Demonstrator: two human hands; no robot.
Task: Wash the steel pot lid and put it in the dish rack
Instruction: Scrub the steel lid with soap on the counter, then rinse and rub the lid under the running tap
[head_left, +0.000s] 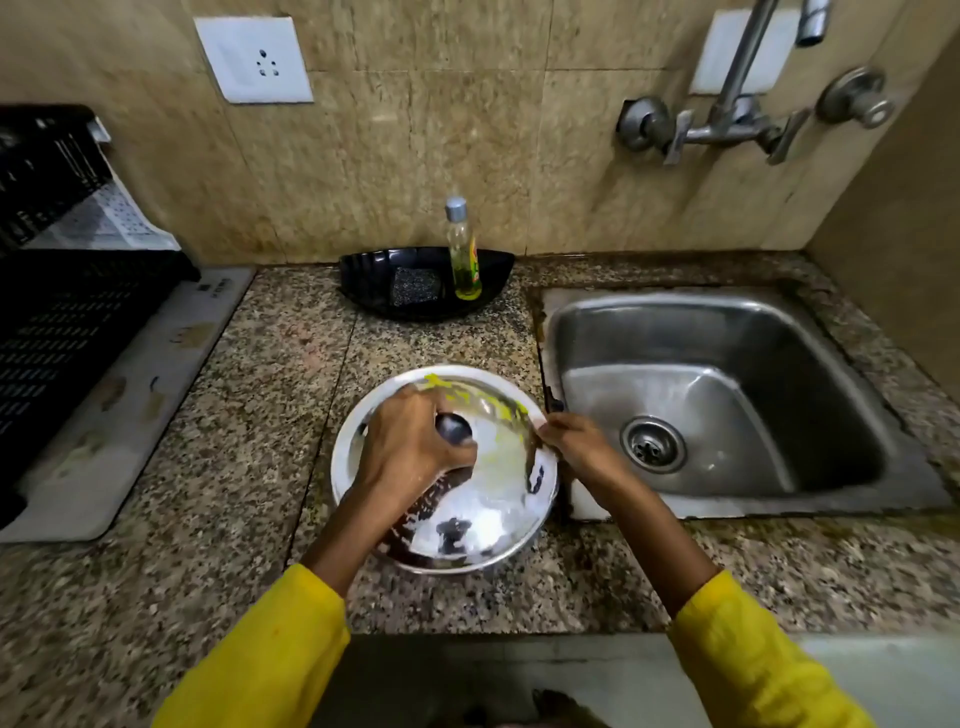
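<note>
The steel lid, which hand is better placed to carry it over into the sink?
The left hand. It already grips the dark knob at the centre of the steel lid, while the right hand only touches the rim on the side toward the sink.

We see two bare hands, the left hand (410, 447) and the right hand (576, 447). Loose yellow sleeves (260, 654) cover both arms, ending short of the wrists.

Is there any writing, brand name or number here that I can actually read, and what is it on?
No text can be read.
Soap bottle: a red and yellow label, too blurred to read.
White mat under the black dish rack: faint dark print near its far edge, too small and blurred to read.
Wall socket: no writing visible.
</note>
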